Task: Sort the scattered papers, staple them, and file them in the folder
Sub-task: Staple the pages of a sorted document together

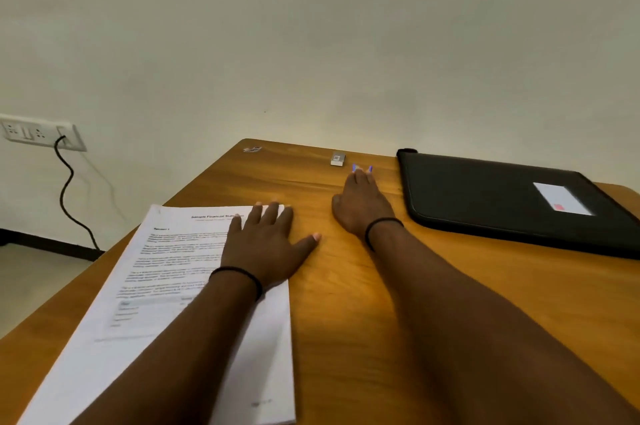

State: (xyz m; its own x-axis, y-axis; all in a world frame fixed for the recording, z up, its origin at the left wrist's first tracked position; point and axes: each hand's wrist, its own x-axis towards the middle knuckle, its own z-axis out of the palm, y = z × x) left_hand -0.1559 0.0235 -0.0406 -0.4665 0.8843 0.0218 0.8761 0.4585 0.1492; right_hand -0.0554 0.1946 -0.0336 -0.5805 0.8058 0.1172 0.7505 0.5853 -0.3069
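Your stack of papers lies squared up on the wooden table at about 8 o'clock in the view, printed side up, its top edge pointing toward 12 o'clock. Your left hand rests flat on the upper right corner of that stack, fingers straight and lying close together, thumb splayed out toward 3 o'clock onto the bare wood. Your right hand reaches toward 12 o'clock, palm down, its fingertips at a small blue object that is mostly hidden behind them; you cannot tell from here whether the fingers pinch it or only touch it, nor what it is. Just beyond, toward 11 o'clock from that hand, sits a small grey box, apart from the fingers. The black folder lies closed and flat at 2 o'clock, near your right wrist, with a white label on its cover. A small crumpled scrap lies at the table's far corner. On the wall at 9 o'clock is a socket panel with a black cable hanging from it.
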